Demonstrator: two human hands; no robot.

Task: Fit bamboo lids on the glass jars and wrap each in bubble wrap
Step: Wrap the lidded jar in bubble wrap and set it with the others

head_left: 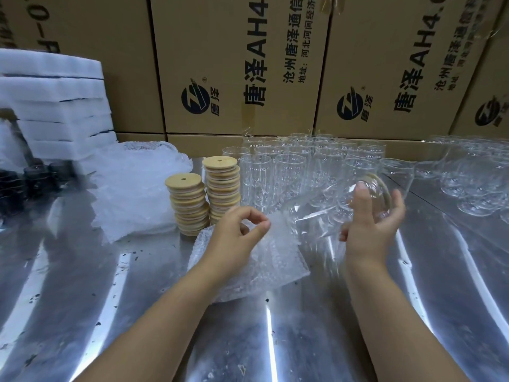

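My right hand grips a clear glass jar that lies tilted above the table, its bamboo lid fitted at the end toward my palm. My left hand pinches the upper edge of a bubble wrap sheet spread on the steel table just under the jar. Two stacks of round bamboo lids stand behind my left hand. Rows of upright empty glass jars fill the table behind both hands.
A heap of bubble wrap sheets lies at the left, next to stacked white foam pads and some dark jars. More glassware stands at the right. Cardboard boxes wall off the back. The steel table stretches toward me.
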